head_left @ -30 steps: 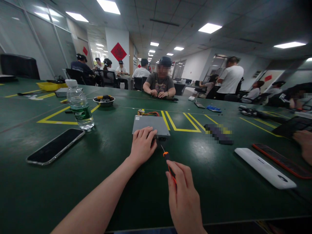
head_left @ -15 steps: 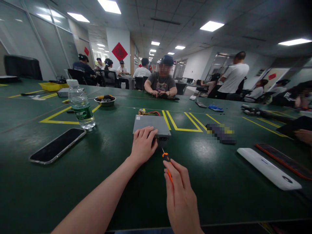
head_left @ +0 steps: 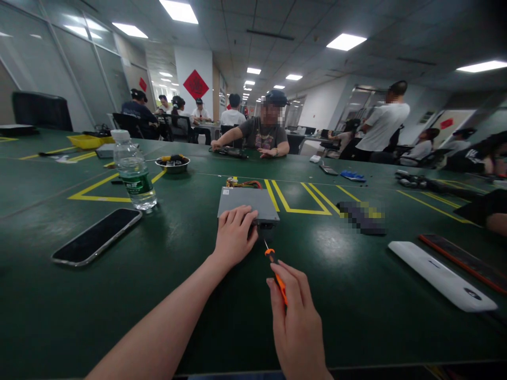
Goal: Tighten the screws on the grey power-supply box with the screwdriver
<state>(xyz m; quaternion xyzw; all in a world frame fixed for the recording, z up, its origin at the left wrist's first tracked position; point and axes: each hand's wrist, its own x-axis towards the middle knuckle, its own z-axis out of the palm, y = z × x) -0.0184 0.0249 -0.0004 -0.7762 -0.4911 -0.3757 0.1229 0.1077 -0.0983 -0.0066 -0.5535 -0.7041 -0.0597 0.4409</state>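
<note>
Power supply unit (head_left: pixel 247 203) near table (head_left: pixel 178 295) front edge, pinned by left hand (head_left: pixel 234 238); screwdriver (head_left: pixel 276 269) gripped in right hand (head_left: pixel 298 327), tip short of unit's near face; cover not yet off.

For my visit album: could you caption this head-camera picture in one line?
Left hand steadies a grey metal box on the green table; right hand holds an orange screwdriver.
</note>
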